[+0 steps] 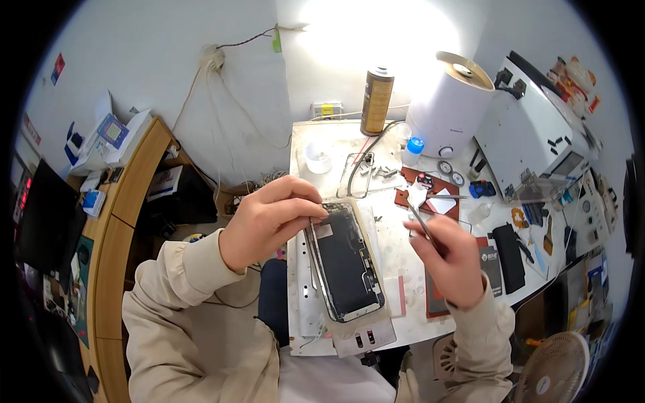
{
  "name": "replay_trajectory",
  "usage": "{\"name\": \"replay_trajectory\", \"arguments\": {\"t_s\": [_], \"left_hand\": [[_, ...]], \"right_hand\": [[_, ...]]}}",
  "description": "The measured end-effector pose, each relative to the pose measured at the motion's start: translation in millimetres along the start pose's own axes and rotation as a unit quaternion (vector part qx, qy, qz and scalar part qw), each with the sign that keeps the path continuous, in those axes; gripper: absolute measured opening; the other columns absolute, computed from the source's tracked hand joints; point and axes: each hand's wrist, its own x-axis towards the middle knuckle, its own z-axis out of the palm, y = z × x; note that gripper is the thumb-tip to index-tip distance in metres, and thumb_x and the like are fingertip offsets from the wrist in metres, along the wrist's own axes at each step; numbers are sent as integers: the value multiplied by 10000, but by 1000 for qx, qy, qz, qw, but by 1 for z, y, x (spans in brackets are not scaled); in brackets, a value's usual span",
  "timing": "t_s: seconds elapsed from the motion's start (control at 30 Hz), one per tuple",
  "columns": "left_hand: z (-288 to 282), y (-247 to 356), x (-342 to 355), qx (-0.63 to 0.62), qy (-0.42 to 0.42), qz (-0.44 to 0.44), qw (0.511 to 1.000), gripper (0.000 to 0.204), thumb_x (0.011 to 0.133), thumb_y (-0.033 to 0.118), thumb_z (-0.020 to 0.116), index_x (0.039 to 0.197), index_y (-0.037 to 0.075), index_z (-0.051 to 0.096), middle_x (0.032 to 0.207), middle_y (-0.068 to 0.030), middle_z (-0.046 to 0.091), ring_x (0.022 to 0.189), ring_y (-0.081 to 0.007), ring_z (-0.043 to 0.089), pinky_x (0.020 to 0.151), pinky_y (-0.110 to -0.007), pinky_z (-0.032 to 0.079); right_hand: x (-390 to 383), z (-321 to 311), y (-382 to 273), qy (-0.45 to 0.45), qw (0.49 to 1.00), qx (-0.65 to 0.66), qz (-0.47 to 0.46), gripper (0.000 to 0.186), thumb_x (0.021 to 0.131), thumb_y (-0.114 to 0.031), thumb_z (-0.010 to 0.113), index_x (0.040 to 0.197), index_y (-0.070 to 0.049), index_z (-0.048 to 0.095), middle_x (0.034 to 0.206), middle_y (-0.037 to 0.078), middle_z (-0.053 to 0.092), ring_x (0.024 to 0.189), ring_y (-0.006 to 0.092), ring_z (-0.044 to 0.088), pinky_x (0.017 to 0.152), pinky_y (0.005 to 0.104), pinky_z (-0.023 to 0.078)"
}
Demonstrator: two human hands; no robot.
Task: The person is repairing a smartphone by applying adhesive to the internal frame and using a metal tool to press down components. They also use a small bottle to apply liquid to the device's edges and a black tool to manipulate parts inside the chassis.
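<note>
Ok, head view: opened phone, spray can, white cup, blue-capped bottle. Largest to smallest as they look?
1. Opened phone
2. Spray can
3. White cup and blue-capped bottle: too close to rank

I'm looking out from the person's own head here, the left lens of a side-by-side pair, tipped down and facing forward across the tabletop [401, 252]. It's close: the left hand [269, 218] and right hand [451, 255] sit mid-frame, the near edge lies low, and beyond the far edge I get the wall [252, 80]. And it's wide, a fisheye, so a wooden desk [113, 258] bows along my left, a fan [554, 368] crowds the lower right, and black rings the corners.
</note>
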Motion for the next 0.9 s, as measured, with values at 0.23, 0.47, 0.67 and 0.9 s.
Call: {"name": "replay_trajectory", "arguments": {"t_s": [0.23,0.47,0.67,0.9], "left_hand": [[6,-7,-5,-92,42,-24,995,258,846,-99,775,1065,35,797,1169,-89,712,1046,-238,724,883,-339,616],[9,-11,-7,-108,46,-31,993,253,864,-117,760,1062,31,816,1181,-109,718,1025,-222,719,848,-326,602],[10,-11,-3,-114,39,-28,992,239,877,-92,777,1078,34,800,1173,-112,723,1017,-238,726,856,-340,615],[12,-10,1,-96,25,-44,994,313,884,-62,793,1178,43,759,1184,-117,727,1033,-258,729,862,-357,614]], "right_hand": [[70,31,12,-150,983,100,20,216,969,-123,781,1159,-20,786,924,14,681,664,65,497,593,245,434],[87,31,20,-233,957,127,117,154,959,-160,808,994,-16,767,794,-26,649,659,34,469,578,238,401],[93,29,20,-274,921,225,160,241,984,-211,800,982,25,755,795,-59,644,707,15,516,610,214,415],[93,23,22,-290,918,190,194,238,976,-209,812,988,22,758,798,-72,632,714,12,515,616,208,407]]}}
